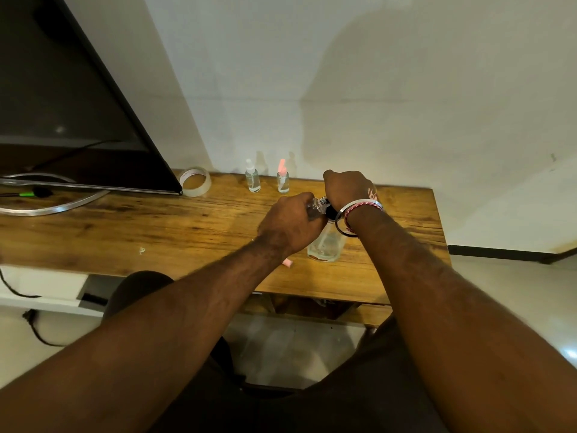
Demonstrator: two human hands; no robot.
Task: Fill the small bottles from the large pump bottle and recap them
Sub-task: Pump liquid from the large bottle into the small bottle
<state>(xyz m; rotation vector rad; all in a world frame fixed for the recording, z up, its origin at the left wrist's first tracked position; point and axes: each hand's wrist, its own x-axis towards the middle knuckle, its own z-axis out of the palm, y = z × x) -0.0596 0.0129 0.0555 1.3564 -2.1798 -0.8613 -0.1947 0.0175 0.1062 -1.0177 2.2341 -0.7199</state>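
The large clear pump bottle [326,245] stands on the wooden table [156,232], its black pump head under my right hand [346,187], whose fingers curl down over the top. My left hand [288,223] grips a small clear bottle [315,207], tilted against the pump's spout. Two more small bottles stand at the table's back edge: one with a white cap [252,178], one with a pink cap [283,179]. A small pink cap [287,262] lies on the table under my left wrist.
A roll of clear tape [195,181] lies at the back, beside a dark monitor [71,98] on a silver ring stand [53,207]. The table's right edge is near the pump bottle. Cables trail on the floor at left.
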